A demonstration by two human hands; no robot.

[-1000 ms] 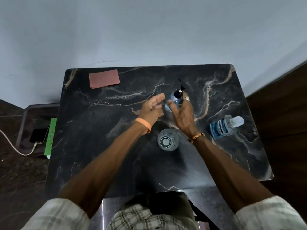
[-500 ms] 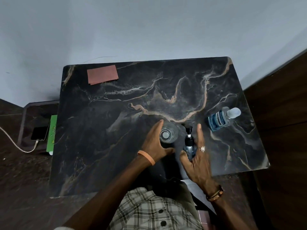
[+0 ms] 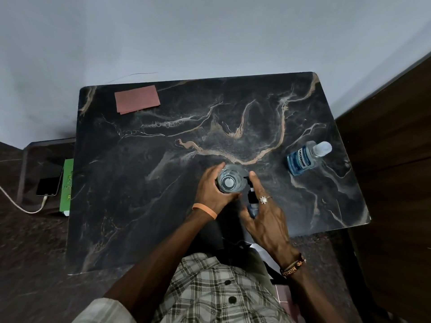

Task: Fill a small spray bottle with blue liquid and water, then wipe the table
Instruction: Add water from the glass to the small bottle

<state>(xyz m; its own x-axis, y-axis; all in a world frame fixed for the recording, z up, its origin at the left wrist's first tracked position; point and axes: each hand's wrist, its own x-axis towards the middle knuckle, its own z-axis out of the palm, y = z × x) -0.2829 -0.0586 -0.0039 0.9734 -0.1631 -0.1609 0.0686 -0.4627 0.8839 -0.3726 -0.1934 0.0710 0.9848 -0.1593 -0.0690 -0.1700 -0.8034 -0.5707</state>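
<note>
Currently, left hand (image 3: 210,192) wraps round the glass (image 3: 229,181) of clear water, upright at centre frame on the dark marble table (image 3: 140,183). Right hand (image 3: 268,220), just right of it, holds the small spray bottle (image 3: 252,202) between thumb and fingers, index finger extended beside the pump. Blue mouthwash bottle (image 3: 300,160) sits at right; reddish cloth (image 3: 137,99) flat at upper left.

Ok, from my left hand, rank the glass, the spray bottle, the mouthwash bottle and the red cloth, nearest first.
1. glass, gripped by the left hand.
2. spray bottle, just right of the glass.
3. mouthwash bottle, near the right edge.
4. red cloth, far left corner.
</note>
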